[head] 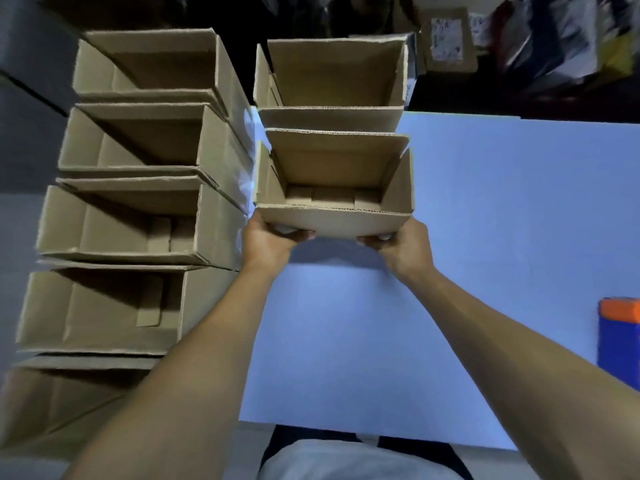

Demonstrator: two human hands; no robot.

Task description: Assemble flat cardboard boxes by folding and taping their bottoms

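We had both hands — left (268, 237), right (398, 242) — gripping the box (332, 216); a slip could've toppled its neighbour (330, 116).

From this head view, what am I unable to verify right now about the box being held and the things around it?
- Held box: taped underside faces away.
- Left hand and right hand: fingertips tucked under the box's near wall.
- Orange and blue object: cut off by the right edge, unidentifiable.
- Background clutter: blurred.
- Nearest box in the left row: covered by the left forearm.
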